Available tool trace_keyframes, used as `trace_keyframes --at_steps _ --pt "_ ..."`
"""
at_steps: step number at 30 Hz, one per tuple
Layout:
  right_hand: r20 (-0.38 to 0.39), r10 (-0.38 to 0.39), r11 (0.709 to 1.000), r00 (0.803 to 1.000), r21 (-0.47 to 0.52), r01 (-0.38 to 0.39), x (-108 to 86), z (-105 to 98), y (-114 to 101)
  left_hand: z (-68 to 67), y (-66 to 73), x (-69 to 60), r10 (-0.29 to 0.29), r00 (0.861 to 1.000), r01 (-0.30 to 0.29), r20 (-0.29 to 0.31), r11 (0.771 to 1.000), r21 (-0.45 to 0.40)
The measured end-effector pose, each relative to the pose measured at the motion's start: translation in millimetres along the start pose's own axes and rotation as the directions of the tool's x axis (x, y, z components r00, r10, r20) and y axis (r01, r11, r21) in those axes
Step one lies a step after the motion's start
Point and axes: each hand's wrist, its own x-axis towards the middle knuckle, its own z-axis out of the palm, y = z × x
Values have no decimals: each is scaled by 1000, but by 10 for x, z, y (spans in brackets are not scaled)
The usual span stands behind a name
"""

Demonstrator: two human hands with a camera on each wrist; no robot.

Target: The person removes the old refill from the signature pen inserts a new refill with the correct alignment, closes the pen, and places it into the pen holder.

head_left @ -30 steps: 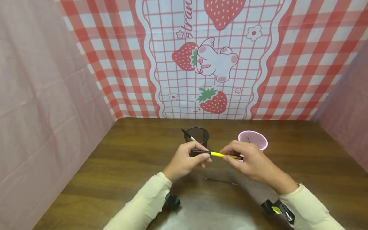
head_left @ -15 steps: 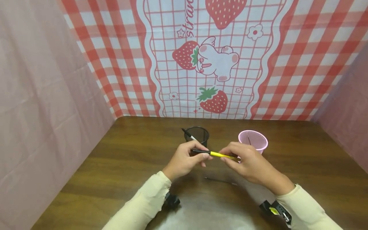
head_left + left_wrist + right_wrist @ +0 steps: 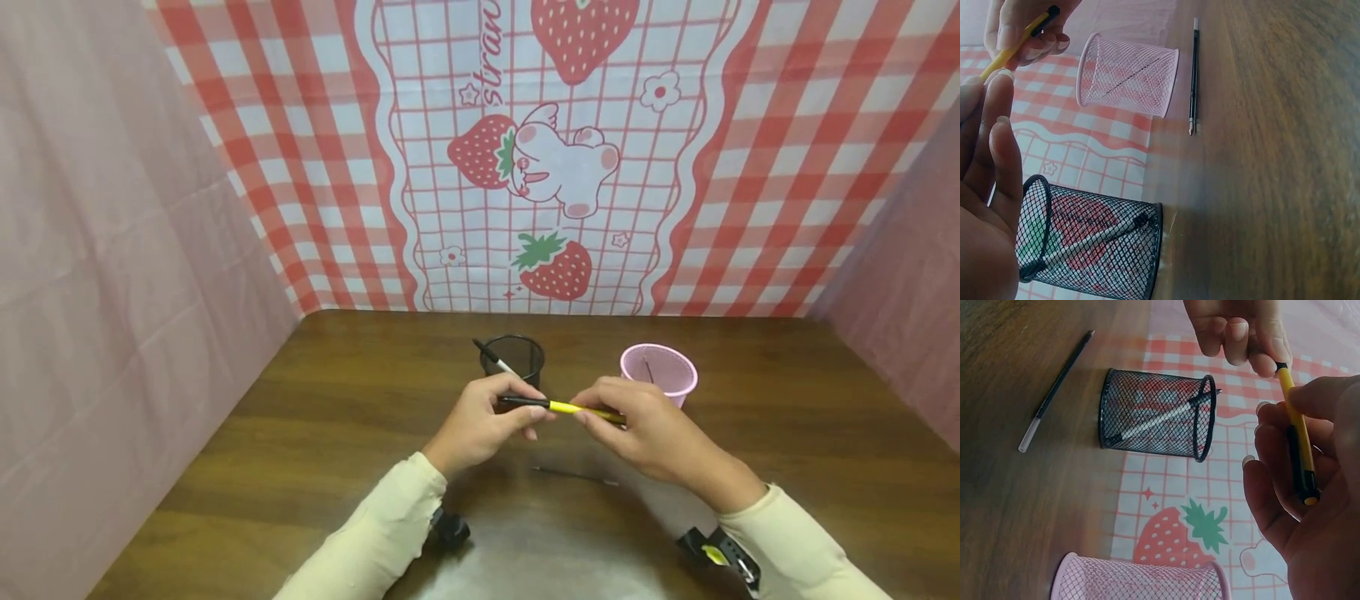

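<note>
Both hands hold a yellow and black pen (image 3: 562, 407) level above the table. My left hand (image 3: 480, 423) pinches its black front part between thumb and fingers. My right hand (image 3: 648, 429) grips the yellow barrel; in the right wrist view, the black clip (image 3: 1294, 456) and the yellow-tipped end lie over the palm side of that hand. Below the hands, a thin dark ink refill (image 3: 573, 476) with a pale clear end lies on the table. The left wrist view shows this refill (image 3: 1194, 81) with its metal tip. Left fingers partly hide the pen's front.
Behind the left hand stands a black mesh pen cup (image 3: 534, 360) with a black and white pen (image 3: 495, 357) leaning in it. A pink mesh cup (image 3: 678, 385), holding a thin dark stick (image 3: 649, 369), is behind the right hand. A strawberry-print cloth (image 3: 558, 267) hangs behind the table.
My right hand has shifted slightly left along the pen, and its black rear end shows less past the fingers. The left hand keeps its pinch, almost still.
</note>
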Motion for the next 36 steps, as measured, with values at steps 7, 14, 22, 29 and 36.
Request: trace_keyframes --at_steps 7,14,22,29,36 --pt "17 3 1000 1000 -23 -3 -15 3 14 18 -27 -2 16 1000 -16 2 1000 -11" --pt "7 17 999 1000 -32 -16 -31 3 8 54 -11 -10 4 1000 -4 -2 1000 -1" --pt "-4 64 998 998 3 -64 -16 28 -3 32 -7 10 18 1000 -18 -12 1000 26" --pt "-32 50 998 998 33 -49 -10 42 -10 11 18 14 31 999 -30 -16 999 22" --pt "-48 26 1000 998 0 -26 -9 47 -31 15 15 5 29 1000 -29 -9 1000 -4"
